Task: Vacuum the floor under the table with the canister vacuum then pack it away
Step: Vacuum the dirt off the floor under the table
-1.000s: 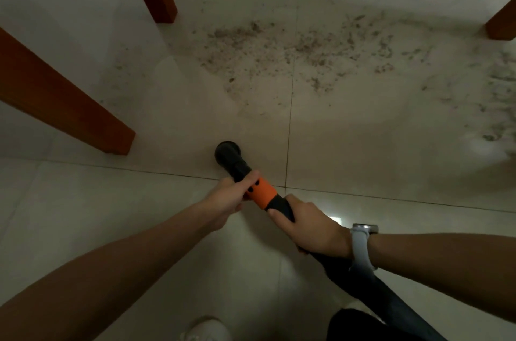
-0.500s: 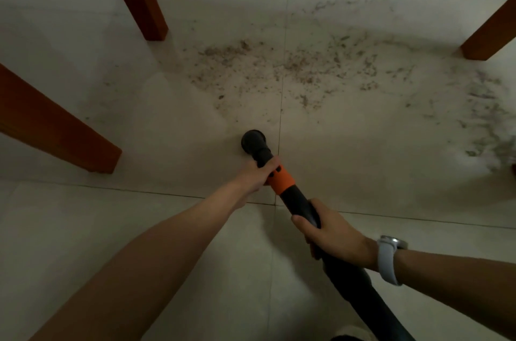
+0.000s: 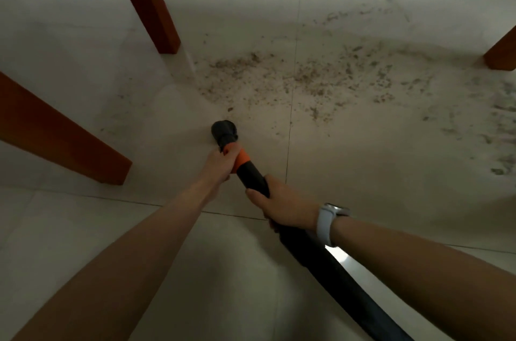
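Note:
A black vacuum hose (image 3: 332,265) with an orange collar (image 3: 240,157) ends in a round black nozzle (image 3: 224,132) that points down at the pale tiled floor. My left hand (image 3: 219,166) grips the hose at the orange collar, just behind the nozzle. My right hand (image 3: 284,205), with a white watch on its wrist, grips the black tube further back. A wide patch of brown crumbs and dust (image 3: 301,78) lies on the tiles just beyond the nozzle and spreads to the right. The canister itself is out of view.
Three reddish-brown wooden table legs stand around the patch: one at the back left (image 3: 145,2), one near left (image 3: 55,131), one at the right edge (image 3: 502,56). More smeared dirt (image 3: 499,123) lies at the far right.
The nozzle has moved forward across the tiles towards the crumb patch, and both arms have stretched out with it. My grips on the hose are the same.

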A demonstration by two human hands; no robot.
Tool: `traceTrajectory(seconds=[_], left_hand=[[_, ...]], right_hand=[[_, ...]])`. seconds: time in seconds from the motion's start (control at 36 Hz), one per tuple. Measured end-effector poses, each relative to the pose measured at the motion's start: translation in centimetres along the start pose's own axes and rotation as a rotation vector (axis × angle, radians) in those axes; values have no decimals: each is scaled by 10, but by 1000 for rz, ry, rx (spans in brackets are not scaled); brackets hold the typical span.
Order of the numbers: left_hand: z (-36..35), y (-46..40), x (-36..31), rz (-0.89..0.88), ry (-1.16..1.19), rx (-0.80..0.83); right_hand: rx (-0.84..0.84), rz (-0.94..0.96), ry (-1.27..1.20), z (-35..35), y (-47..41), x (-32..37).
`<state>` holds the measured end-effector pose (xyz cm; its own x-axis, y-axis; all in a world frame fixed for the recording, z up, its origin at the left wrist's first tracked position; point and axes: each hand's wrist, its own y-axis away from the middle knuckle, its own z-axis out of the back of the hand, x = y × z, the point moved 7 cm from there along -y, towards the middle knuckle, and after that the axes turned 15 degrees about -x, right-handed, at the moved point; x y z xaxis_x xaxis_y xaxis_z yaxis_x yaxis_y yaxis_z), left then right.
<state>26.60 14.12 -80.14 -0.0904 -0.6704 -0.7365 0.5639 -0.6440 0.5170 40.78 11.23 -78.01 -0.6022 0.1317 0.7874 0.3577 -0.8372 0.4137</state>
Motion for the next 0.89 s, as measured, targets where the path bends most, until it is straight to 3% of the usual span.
traceTrajectory(seconds=[0.22, 0.53, 0.69, 0.89], left_hand=[[17, -13, -1, 51, -101, -24], [38, 3, -31, 137, -6, -45], [48, 7, -33, 96, 3, -80], [24, 11, -28, 107, 28, -10]], right_hand=[[-33, 16, 44, -29, -18, 8], [-39, -46, 4, -12, -42, 29], [-77, -36, 55, -2, -48, 32], [-104, -72, -16, 23, -29, 21]])
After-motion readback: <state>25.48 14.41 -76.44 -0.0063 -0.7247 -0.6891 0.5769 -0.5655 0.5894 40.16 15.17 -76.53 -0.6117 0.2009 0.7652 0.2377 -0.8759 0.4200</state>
